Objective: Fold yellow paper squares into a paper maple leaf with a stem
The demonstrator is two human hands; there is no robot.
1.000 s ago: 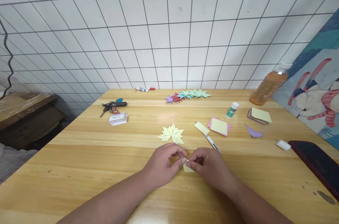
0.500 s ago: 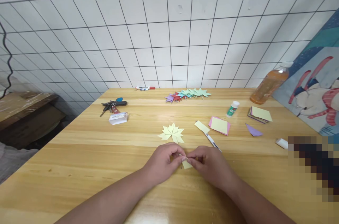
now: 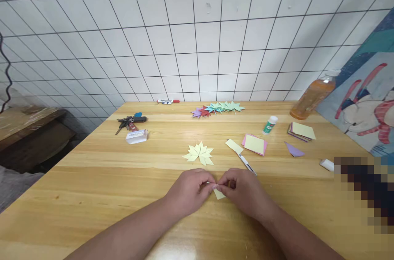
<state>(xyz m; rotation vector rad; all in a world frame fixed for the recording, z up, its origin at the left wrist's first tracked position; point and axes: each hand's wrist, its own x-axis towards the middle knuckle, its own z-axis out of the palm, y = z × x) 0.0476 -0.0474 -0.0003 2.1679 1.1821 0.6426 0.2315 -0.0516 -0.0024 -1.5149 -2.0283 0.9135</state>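
Between my fingertips, low over the table, is a small piece of pale yellow paper (image 3: 219, 194). My left hand (image 3: 192, 190) pinches its upper edge from the left. From the right, my right hand (image 3: 241, 188) pinches the same edge, the fingertips of both hands nearly meeting. The fingers cover most of the upper part of the paper. Just beyond my hands lies a pale yellow folded-paper leaf (image 3: 199, 154) with pointed segments. A utility knife (image 3: 247, 164) rests beyond my right hand, its upper end against a pale yellow paper strip (image 3: 234, 146).
Yellow and pink paper squares (image 3: 255, 145), a glue stick (image 3: 270, 125), another paper stack (image 3: 302, 131) and a purple folded piece (image 3: 294, 149) lie at right. A bottle (image 3: 314, 96) stands behind. Finished-looking coloured leaves (image 3: 218, 108), markers (image 3: 168, 101), keys (image 3: 131, 122) and a small box (image 3: 137, 136) lie farther back.
Both hands still pinch the yellow paper. The fingertips have shifted slightly, and the paper's lower corner sits a little lower and further right. The view has moved slightly.
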